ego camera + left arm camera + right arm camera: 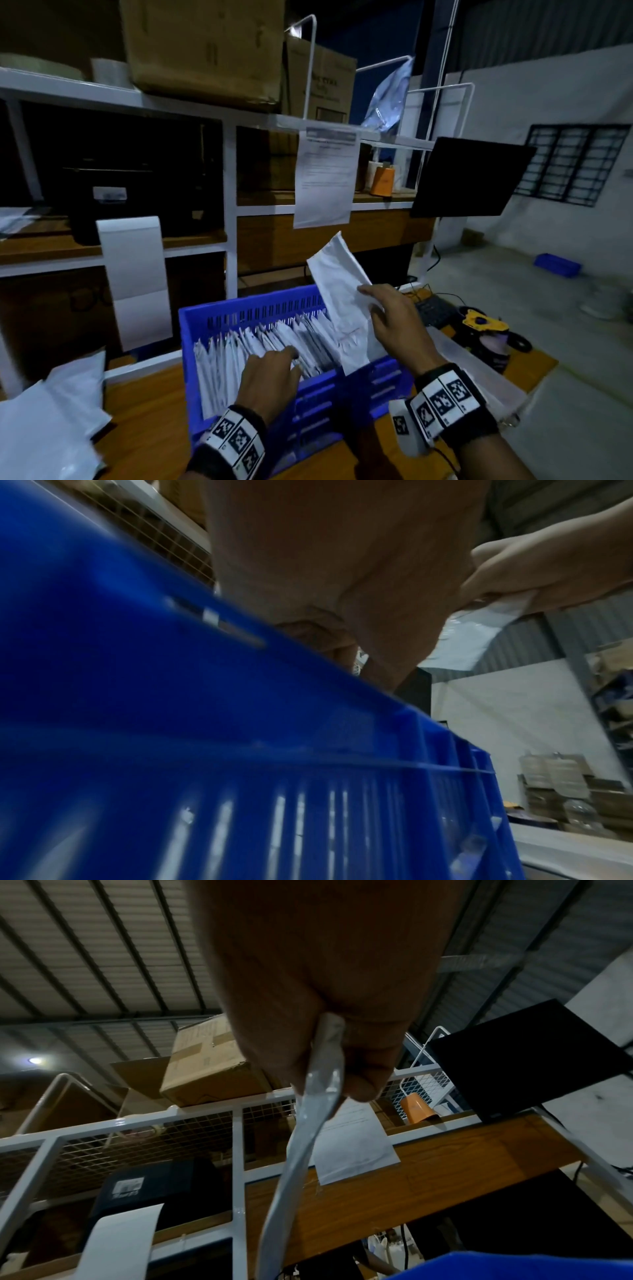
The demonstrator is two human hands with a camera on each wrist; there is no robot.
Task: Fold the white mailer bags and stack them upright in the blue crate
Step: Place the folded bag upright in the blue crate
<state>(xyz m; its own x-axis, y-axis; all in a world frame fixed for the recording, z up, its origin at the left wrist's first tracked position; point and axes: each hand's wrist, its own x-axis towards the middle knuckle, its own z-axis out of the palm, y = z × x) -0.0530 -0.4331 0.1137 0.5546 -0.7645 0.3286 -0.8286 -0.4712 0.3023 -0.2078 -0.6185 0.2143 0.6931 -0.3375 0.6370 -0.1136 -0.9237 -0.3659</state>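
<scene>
The shelving unit point(231, 192) fills the head view from 9 to 1 o'clock, carrying cardboard boxes point(205, 48) on top and a printed sheet point(325, 178) taped to its front rail. Below it the wooden counter point(147, 411) carries the blue crate point(359, 387) at 6 o'clock, with a loose heap of unfolded mailer bags point(51, 421) at 8 o'clock.

Inside the crate a row of folded bags point(260, 342) stands on edge, packed from the left wall toward the middle and leaning slightly. The left hand point(270, 373) reaches into this row, fingers spread and pressing the tops of the bags leftward, apparently to open a slot; its grip is released, clasping nothing.

The right hand point(397, 325) has its grip clenched on one folded mailer bag point(342, 291), thumb on one face and fingers on the other. The bag is upright and tilted, its lower end already below the crate's rim at the right end of the row, its top pointing to 11 o'clock. The right wrist view shows it edge-on, thin and bowing below the pinch.

The bag looks very light, limp and slick, so it will likely buckle if pushed from its top. Holding it around mid-height across the fold, as here, should keep the fold from springing open; sliding down beside the held-back row seems safer than forcing it between bags.
</scene>
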